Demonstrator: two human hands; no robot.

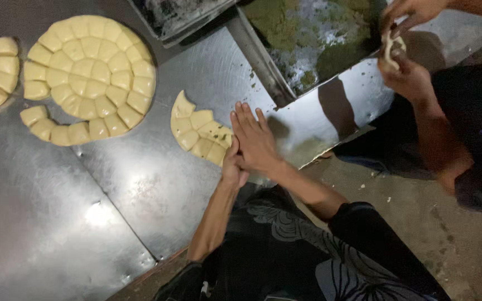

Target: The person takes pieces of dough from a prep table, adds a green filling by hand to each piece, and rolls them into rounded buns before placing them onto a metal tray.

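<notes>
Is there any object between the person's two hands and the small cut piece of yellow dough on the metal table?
Nothing visible stands between them. The right hand lies flat over the left hand, right at the edge of the small dough piece on the metal table. The fingertips seem to touch it.
</notes>
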